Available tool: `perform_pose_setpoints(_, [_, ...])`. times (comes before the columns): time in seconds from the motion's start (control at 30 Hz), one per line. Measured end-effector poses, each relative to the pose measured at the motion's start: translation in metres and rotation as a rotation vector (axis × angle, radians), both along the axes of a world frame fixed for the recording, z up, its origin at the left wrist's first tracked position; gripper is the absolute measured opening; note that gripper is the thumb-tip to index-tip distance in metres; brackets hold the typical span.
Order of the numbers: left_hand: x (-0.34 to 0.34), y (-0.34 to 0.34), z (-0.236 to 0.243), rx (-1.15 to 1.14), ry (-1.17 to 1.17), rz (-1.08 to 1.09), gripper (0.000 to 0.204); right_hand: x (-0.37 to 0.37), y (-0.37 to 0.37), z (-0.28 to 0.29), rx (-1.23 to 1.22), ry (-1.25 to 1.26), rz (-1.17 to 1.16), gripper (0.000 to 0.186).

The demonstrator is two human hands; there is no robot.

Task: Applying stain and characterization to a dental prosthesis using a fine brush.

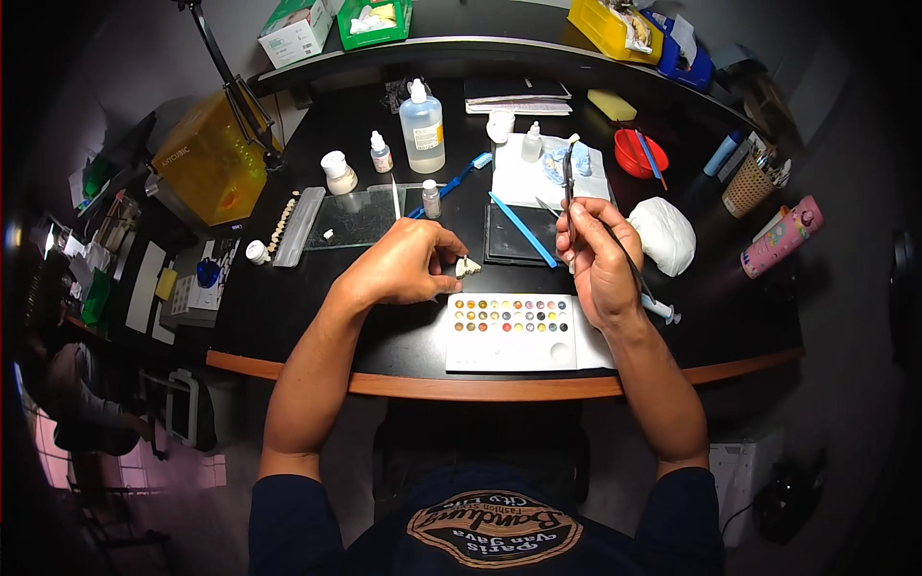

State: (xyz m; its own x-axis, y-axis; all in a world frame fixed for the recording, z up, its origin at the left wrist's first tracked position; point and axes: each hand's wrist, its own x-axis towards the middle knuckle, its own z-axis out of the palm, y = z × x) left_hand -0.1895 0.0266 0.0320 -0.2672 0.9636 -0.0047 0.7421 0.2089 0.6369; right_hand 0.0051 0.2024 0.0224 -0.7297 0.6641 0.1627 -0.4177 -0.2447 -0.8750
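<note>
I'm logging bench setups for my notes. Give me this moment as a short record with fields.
Left hand: left hand at the small cream model; contact unclear
Right hand: right hand gripping a dark slim tool, a pale bit at its upper end
Front of table: white palette with rows of coloured wells
Left side: glass plate
Back: large clear bottle
Right side: red bowl

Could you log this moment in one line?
left hand: at pale block | right hand: holds dark tool | palette: on table
</note>
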Motion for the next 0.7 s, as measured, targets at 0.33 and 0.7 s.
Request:
perform_pose_setpoints(0.33, [0.002,0.003,-0.004,-0.010,-0.011,0.025,0.037,0.000,-0.002,0.002,0.003,-0.006,0.050,0.018])
perform_pose_setpoints(0.7, [0.003,0.003,-0.007,0.080,0.059,0.048,0.031,0.000,-0.006,0.003,0.021,-0.005,0.119,0.019])
